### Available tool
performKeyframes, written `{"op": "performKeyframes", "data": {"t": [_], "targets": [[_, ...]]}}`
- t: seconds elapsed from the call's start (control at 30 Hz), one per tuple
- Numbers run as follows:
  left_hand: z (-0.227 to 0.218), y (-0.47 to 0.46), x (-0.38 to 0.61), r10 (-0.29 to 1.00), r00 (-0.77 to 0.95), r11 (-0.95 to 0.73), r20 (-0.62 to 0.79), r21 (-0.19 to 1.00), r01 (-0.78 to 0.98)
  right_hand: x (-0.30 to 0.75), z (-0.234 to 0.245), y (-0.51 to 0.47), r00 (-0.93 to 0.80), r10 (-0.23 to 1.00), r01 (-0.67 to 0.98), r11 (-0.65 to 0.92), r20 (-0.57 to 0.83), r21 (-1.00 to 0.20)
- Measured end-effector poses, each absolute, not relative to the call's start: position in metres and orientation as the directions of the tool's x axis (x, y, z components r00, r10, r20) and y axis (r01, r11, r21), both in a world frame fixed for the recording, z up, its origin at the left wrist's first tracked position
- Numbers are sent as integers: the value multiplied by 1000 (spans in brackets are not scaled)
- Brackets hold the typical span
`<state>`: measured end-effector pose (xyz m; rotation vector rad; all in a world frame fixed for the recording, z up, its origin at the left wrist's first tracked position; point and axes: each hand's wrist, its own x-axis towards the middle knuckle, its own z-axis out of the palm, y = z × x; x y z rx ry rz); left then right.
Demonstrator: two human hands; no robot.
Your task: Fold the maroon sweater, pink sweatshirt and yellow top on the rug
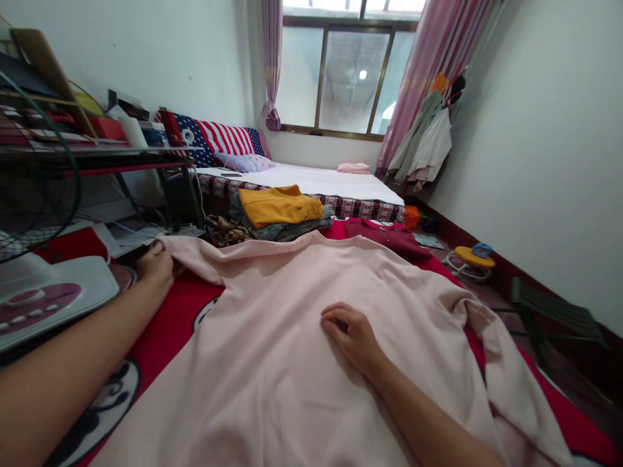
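A big pink top (272,324) is spread out flat on a red blanket (187,305), in the near middle. Its neck is at the far side. The left hand (156,264) is at the left, and its fingers are closed on the end of the left sleeve (195,251). That sleeve reaches out to the left. The right hand (353,334) is over the middle of the top. Its fingers are bent in, but I can't tell if they pinch any cloth. The right sleeve (513,376) bends down toward the near right.

Just past the top, there is a pile with a folded yellow shirt (280,206) lying on blue jeans (238,211). To the right of the pile are some dark red clothes (392,240). Farther off is a bed (302,175) with a white sheet, and a folded pink cloth (354,168) lies on it. A white fan (92,275) is near the left hand. On the far right, a small yellow stool (467,257) stands on the floor.
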<state>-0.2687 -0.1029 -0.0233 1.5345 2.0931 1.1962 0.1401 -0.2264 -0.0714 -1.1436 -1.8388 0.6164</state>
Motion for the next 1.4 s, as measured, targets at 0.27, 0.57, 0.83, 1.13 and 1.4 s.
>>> {"op": "performKeyframes", "data": {"t": [0.27, 0.57, 0.83, 1.13, 1.4], "targets": [[85, -132, -154, 539, -190, -565, 821, 520, 641, 141, -72, -228, -188, 890, 444, 454, 415, -773], [8, -173, -99, 711, 630, -652, 312, 628, 425, 151, -61, -260, -379, 836, 513, 547, 398, -661], [-24, -144, -166, 925, 216, -358, 312, 532, 767, 175, -27, -235, -228, 853, 840, 416, 469, -348], [-44, -165, -163, 959, 187, -277, 215, 553, 786, 185, -3, -203, -406, 895, 774, 229, -184, -590], [-25, -198, -185, 996, 83, -55, -39, 480, 876, 159, 3, -105, 86, 994, 489, -101, -67, -866]]}}
